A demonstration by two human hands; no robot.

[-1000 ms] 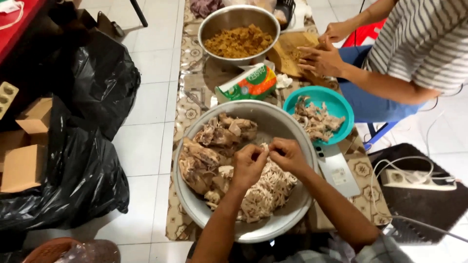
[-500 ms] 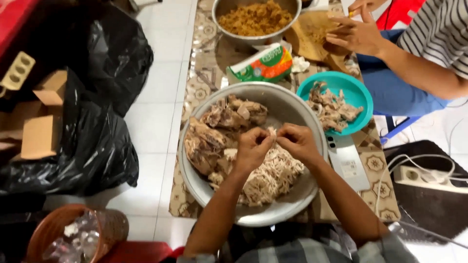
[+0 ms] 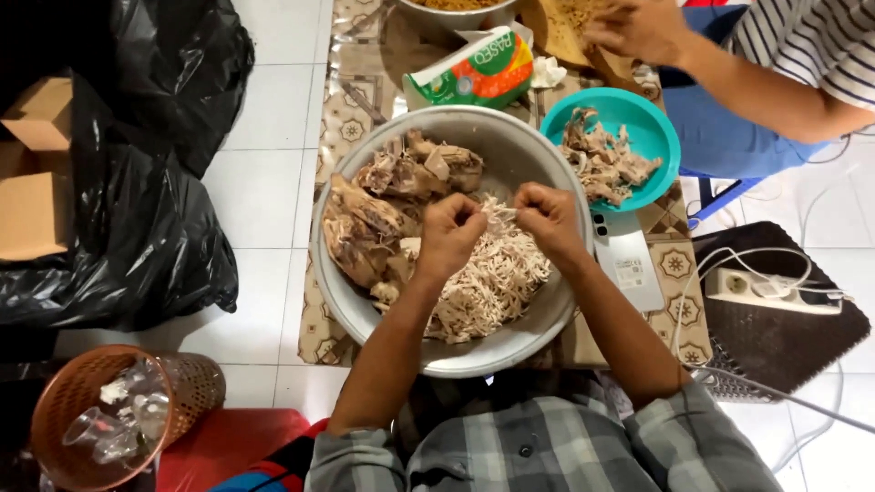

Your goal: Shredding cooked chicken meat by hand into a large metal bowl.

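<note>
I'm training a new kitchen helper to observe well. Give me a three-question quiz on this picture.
1. True or false: both hands pull one strand of meat between them.
2. The round teal plastic bowl holds: A) rice B) meat scraps and bones C) water
3. In the big round metal basin, which side holds the shredded pale meat pile?

Key:
1. True: left hand, right hand.
2. B
3. The person's right; whole cooked pieces lie left.

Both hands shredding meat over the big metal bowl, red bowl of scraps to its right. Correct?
Not quite. In the head view the small bowl of scraps is teal, not red. Left hand and right hand do pull meat apart over the metal bowl.
</note>
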